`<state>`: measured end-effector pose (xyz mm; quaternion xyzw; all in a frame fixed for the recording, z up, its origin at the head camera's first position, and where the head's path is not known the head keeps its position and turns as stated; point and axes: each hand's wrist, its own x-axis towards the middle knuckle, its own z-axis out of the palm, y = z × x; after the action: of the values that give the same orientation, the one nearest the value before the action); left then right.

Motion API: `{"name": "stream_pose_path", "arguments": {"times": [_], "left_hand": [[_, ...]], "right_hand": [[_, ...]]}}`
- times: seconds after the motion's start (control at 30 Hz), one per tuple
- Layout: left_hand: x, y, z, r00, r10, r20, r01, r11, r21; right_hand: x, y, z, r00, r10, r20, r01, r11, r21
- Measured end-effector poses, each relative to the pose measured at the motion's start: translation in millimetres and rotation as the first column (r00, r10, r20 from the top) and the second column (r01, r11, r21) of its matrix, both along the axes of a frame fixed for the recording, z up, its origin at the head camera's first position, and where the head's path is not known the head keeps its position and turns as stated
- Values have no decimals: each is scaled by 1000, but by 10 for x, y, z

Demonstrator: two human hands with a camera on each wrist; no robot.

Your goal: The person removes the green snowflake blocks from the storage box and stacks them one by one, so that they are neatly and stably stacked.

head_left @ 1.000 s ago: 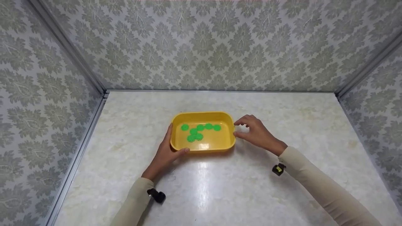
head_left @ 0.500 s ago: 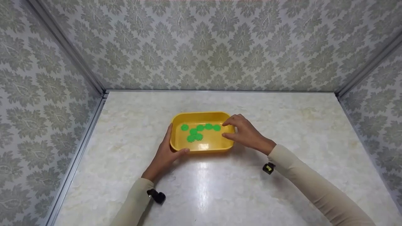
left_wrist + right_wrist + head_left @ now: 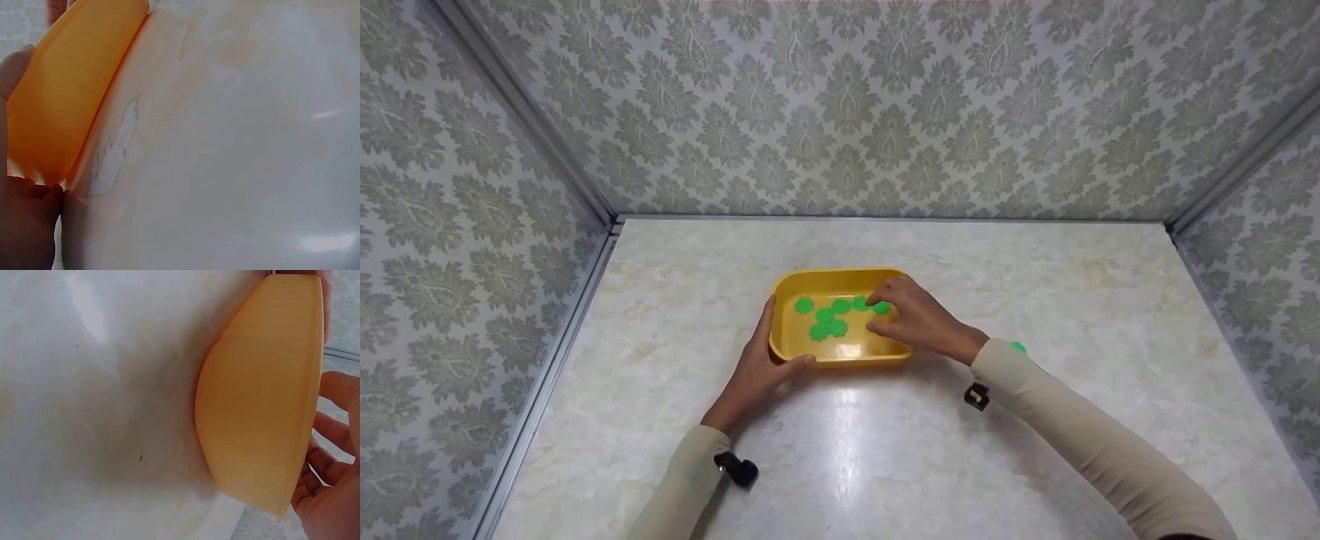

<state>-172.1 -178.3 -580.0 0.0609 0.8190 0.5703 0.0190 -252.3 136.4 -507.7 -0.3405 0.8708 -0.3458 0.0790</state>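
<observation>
A shallow yellow plastic tub stands on the table with several green scalloped discs lying on its floor. My left hand grips the tub's left end, the thumb on the front rim and the fingers along the side. Over the right end reaches my right hand, its thumb and forefinger apart above the floor, close to the rightmost green disc, which it partly covers. Nothing shows between those fingers. In the right wrist view the tub's outer wall hides the fingertips.
Another green piece lies on the marbled table just beyond the right sleeve, mostly hidden by it. Patterned wall panels enclose the table at the back and both sides.
My right hand has moved left from beside the tub's right end to over its inside. The green piece behind the right sleeve has come into view. My left hand stays put.
</observation>
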Motion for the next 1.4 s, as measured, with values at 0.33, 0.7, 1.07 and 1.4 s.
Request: {"name": "stream_pose_path", "arguments": {"times": [0.33, 0.7, 1.07, 1.4], "left_hand": [[6, 14, 16, 1000, 8, 28, -9, 1000, 4], [-3, 16, 16, 1000, 3, 31, -2, 1000, -17], [11, 7, 7, 1000, -4, 15, 4, 1000, 0], [13, 5, -6, 1000, -2, 2, 2, 1000, -2]], "right_hand": [[-50, -172, 6, 999, 34, 7, -35, 998, 55], [-112, -338, -77, 998, 67, -8, -66, 994, 89], [-129, -474, -195, 995, 92, -40, -89, 994, 69], [-176, -578, -288, 992, 107, -63, -105, 994, 34]]}}
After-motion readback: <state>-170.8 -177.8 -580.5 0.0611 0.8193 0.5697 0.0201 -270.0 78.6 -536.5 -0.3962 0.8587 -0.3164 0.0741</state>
